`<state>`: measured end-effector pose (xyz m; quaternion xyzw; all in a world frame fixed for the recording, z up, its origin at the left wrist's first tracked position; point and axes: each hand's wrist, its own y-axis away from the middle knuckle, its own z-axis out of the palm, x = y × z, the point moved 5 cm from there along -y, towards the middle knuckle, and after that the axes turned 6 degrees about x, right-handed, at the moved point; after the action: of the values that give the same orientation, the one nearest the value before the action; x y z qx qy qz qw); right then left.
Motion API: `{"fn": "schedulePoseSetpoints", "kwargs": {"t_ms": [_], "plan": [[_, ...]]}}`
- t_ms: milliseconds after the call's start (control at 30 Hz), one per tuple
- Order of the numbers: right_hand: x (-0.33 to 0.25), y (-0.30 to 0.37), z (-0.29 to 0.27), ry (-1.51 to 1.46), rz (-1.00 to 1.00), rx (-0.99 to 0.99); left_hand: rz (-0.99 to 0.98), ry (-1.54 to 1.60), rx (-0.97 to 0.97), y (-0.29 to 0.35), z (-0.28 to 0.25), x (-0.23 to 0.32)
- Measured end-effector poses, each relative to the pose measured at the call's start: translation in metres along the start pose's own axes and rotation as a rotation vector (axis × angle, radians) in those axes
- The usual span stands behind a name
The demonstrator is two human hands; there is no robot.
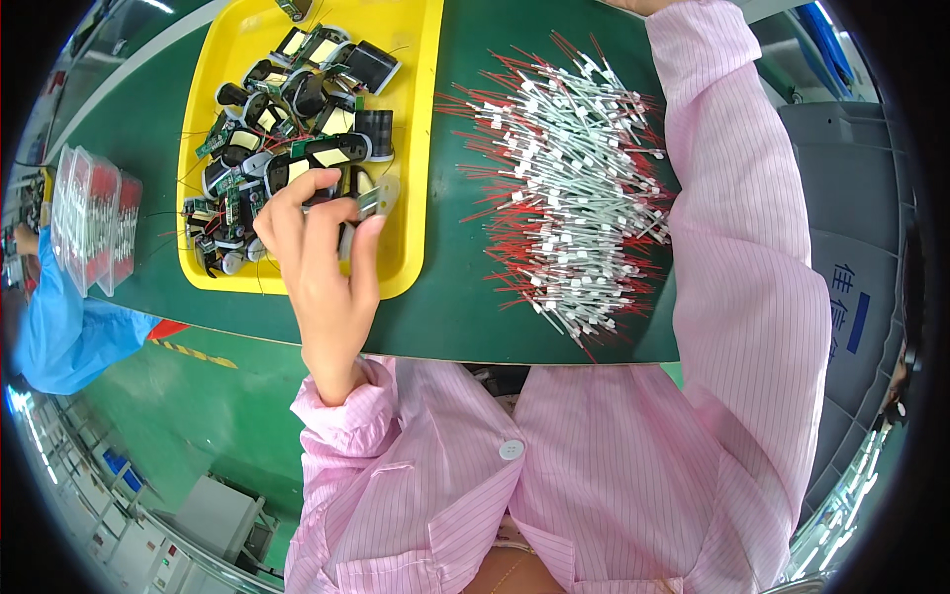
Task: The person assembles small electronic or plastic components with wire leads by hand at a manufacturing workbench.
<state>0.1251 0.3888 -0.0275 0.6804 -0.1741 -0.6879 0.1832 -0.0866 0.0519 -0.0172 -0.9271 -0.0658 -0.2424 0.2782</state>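
My left hand (325, 259) is over the near part of a yellow tray (406, 259). Its thumb and fingers are pinched on a small electronic unit with a pale casing and a green circuit-board edge (374, 198). Beneath and beyond it, several black units (307, 94) with circuit boards, pale yellow pads and thin wires lie heaped in the tray. My right arm reaches across to the far side of the table, where just a sliver of my right hand (641, 5) shows at the top edge. Its fingers are out of the picture.
A large pile of red-and-white wire leads with white connectors (574, 188) covers the green table (465, 327) right of the tray. Clear plastic boxes (97, 223) of similar leads stand at the left. Beyond them is a person's blue sleeve (74, 332). A grey bin (841, 188) stands at the right.
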Motion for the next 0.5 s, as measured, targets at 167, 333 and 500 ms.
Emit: {"fn": "schedulePoseSetpoints", "kwargs": {"t_ms": [167,333,500], "plan": [[0.012,0.073,0.027,0.837,-0.841,-0.175,-0.131,0.688,0.243,0.018,0.004,-0.018],[0.090,0.261,0.017,1.282,-1.054,-0.768,-0.224,1.088,0.287,0.012,-0.013,-0.010],[0.149,0.285,0.001,1.396,-1.067,-0.447,-0.408,1.192,0.333,0.028,-0.011,-0.010]]}}
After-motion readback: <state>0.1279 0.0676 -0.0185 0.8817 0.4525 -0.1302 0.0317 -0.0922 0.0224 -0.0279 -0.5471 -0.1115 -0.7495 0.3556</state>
